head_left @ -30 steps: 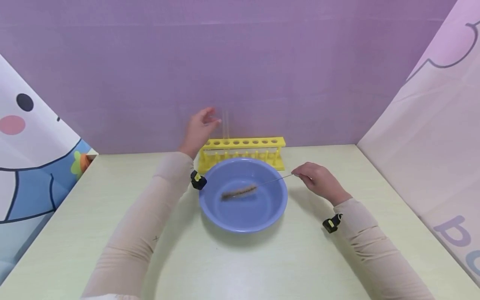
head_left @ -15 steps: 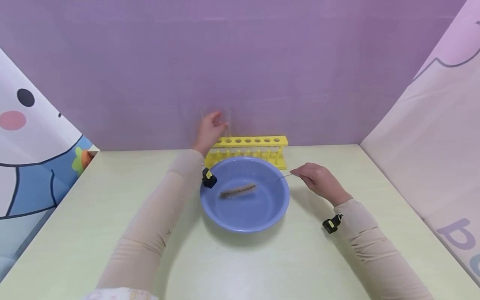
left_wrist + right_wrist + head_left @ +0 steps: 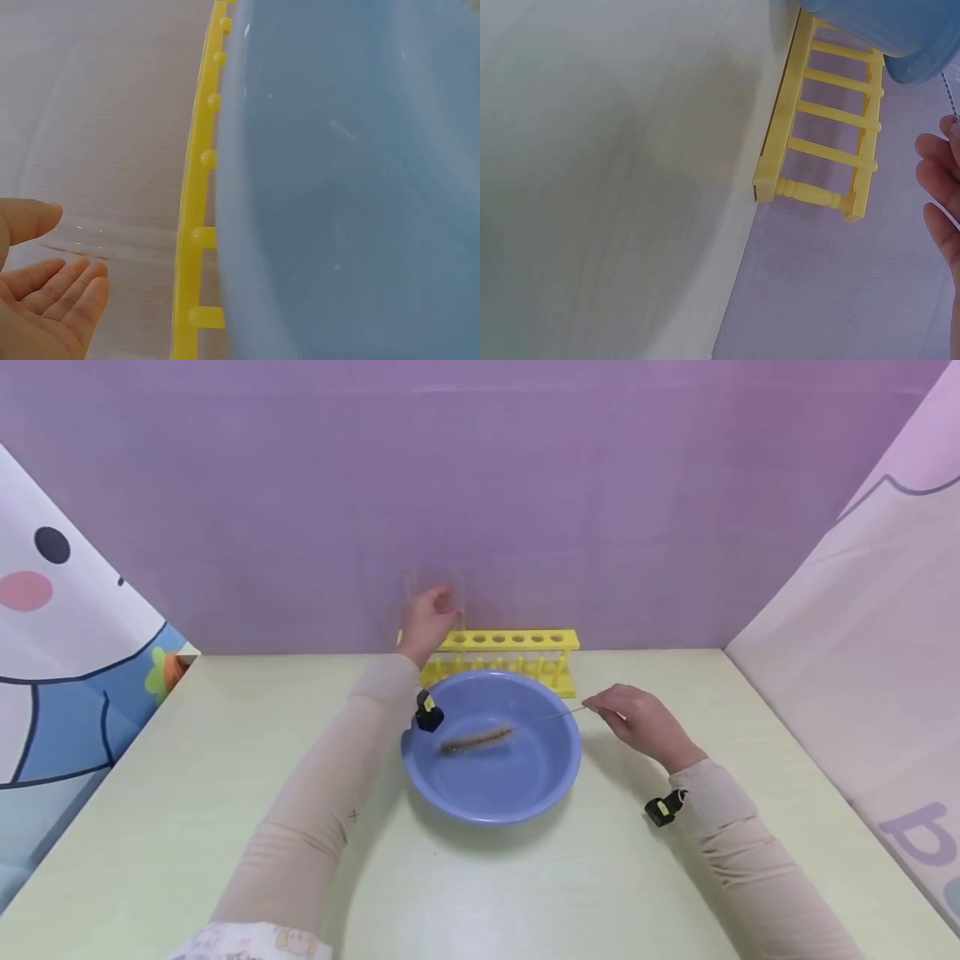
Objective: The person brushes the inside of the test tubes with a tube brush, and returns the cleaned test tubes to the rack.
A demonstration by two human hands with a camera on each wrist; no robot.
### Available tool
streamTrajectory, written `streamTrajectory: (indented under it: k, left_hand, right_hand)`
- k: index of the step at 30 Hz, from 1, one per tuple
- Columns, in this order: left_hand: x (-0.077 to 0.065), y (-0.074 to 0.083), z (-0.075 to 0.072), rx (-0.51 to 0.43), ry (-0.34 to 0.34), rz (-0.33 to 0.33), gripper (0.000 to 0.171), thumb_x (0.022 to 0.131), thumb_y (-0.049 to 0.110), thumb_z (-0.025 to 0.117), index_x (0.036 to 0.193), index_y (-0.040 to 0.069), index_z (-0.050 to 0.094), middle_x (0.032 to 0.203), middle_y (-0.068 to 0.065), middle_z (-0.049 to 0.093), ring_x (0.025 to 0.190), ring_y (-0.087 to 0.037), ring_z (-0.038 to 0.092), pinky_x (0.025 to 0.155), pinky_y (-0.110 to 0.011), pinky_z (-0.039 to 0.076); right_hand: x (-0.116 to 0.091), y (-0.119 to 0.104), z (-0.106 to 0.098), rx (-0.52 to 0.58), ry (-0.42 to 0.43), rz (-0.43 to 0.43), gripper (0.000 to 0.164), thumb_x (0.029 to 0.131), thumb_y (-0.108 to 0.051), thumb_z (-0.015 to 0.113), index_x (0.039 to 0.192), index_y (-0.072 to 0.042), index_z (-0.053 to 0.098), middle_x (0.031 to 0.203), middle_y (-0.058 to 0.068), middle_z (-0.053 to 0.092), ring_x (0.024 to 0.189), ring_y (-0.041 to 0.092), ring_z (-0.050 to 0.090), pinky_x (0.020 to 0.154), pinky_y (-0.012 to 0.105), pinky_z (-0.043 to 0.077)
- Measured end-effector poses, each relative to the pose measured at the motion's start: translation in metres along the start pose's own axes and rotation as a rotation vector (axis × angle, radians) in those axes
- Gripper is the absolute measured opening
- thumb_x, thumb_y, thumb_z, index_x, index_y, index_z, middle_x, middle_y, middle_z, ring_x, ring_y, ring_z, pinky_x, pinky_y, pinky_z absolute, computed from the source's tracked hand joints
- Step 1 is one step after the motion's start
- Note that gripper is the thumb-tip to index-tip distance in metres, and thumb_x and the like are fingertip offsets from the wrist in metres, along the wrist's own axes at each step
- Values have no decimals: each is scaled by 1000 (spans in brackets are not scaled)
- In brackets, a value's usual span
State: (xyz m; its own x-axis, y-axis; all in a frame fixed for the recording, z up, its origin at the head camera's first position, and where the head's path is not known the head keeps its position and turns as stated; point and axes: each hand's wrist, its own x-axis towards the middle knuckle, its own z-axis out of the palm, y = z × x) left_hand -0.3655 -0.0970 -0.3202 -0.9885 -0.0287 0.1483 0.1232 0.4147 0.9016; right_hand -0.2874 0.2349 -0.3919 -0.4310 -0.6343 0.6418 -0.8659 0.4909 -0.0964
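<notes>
My left hand point(image 3: 429, 625) is raised behind the basin at the left end of a yellow test tube rack point(image 3: 517, 642). Its thumb and fingers stand apart around a clear test tube point(image 3: 461, 602); in the left wrist view, a gap shows between the thumb and the faint tube point(image 3: 82, 244). Another faint tube point(image 3: 409, 583) rises behind that hand. My right hand point(image 3: 633, 718) pinches the thin wire handle of a test tube brush point(image 3: 476, 741). The brown bristles hang over the inside of the blue basin point(image 3: 491, 817).
The basin stands directly before the rack and hides part of its base. A pale table point(image 3: 480, 893) lies beneath everything. Behind the rack a purple backdrop point(image 3: 480, 485) rises, with printed cloth point(image 3: 67, 610) on the left side.
My left hand has moved right, its fingers now about the clear test tube. The right hand and the brush have stayed nearly still, while the head view has shifted slightly.
</notes>
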Motion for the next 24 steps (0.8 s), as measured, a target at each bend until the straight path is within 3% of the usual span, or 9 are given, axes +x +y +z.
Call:
streamTrajectory:
  k: [10,24]
  left_hand:
    - [9,-7,10,47,-28,-32,51,92,15,61,139,6,43,133,-9,52,122,-23,49,100,-35,43]
    - [5,-11,9,111,-23,-1,28,91,11,62,118,3,60,117,-10,59,110,-24,55,92,-35,48]
  right_hand:
    - [0,-3,0,9,0,9,25,72,13,71,94,0,71,87,6,70,80,20,66,72,32,53]
    - [-1,-3,-1,22,4,45,27,72,15,71,94,1,71,88,7,70,81,20,66,72,33,54]
